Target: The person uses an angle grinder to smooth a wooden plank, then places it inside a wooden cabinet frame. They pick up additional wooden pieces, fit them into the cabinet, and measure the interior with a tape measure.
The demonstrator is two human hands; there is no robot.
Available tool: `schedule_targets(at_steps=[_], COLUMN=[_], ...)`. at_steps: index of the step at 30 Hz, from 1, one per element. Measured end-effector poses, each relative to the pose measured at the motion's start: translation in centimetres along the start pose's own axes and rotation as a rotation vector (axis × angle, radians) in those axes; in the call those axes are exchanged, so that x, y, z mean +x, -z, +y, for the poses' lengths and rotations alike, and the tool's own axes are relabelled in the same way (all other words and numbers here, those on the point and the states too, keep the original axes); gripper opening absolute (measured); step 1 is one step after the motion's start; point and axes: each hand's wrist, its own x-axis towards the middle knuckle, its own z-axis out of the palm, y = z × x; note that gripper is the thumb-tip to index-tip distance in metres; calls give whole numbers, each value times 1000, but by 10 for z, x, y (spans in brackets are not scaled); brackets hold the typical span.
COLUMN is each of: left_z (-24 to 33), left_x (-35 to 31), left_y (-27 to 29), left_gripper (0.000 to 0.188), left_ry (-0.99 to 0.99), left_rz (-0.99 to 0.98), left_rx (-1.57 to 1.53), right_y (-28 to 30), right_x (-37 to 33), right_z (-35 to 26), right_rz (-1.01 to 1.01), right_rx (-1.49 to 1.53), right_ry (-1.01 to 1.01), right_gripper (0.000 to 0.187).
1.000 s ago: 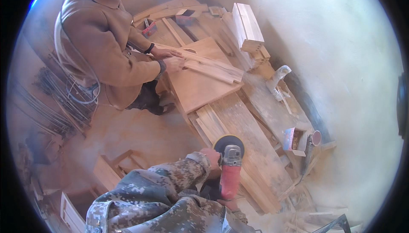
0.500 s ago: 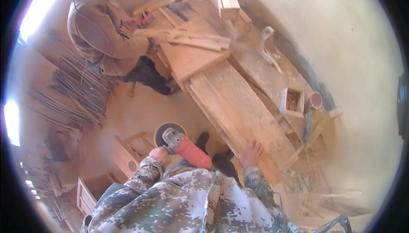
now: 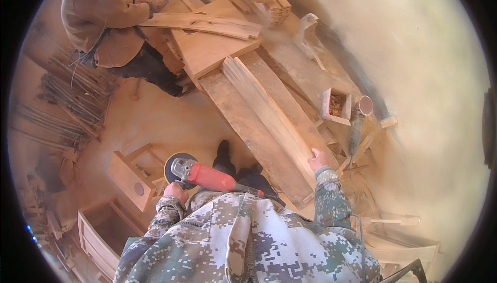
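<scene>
My left hand (image 3: 176, 192) is closed at the head end of a red angle grinder (image 3: 211, 176) fitted with a round yellow-edged pad, apparently on its side handle. The grinder lies across in front of my body, above the floor. At the near end of a long wooden board (image 3: 272, 120), my right hand (image 3: 319, 159) has its fingers curled round the edge. That board slants along the workbench (image 3: 228, 104) and seems tilted up, with another strip close against it. The bench top beside it is dusty.
A co-worker (image 3: 101, 19) stands at the far left, by a panel (image 3: 199, 58) with planks (image 3: 207, 24) across it. A small wooden box (image 3: 326, 104) and a round tin (image 3: 365, 105) sit to the right. Wooden drawers (image 3: 96, 241) and thin rods (image 3: 72, 102) lie left.
My right hand has gone from lying flat on the boards to gripping their near end. The boards have shifted right across the bench and tilted. My left hand still holds the grinder.
</scene>
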Motion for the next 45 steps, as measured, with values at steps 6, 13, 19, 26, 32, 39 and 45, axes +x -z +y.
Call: schedule_targets(at_steps=[6, 13, 19, 26, 32, 39, 45], left_z=[6, 61, 128, 252, 388, 491, 563], left_x=[-5, 8, 42, 90, 82, -45, -216], left_y=[2, 17, 8, 8, -58, -107, -135], left_gripper=[33, 36, 31, 26, 27, 19, 27], left_ry=[-11, -3, -166, -615, -1094, -1918, -2455], left_rz=[11, -12, 26, -14, -31, -125, 473], left_rx=[37, 227, 416, 574, 563, 484, -96], right_y=[-5, -49, -147, -151, -119, -87, -1], right_x=[23, -36, -122, -150, -197, -298, -307], right_z=[27, -8, -35, -42, -36, -35, 0], right_rz=[207, 499, -525, -388, 300, 884, 774], right_rx=[-27, 43, 561, 579, 485, 372, 1312], right_ry=[-30, 136, 99, -206, -527, -651, -611], right_gripper=[45, 34, 57, 63, 50, 27, 29])
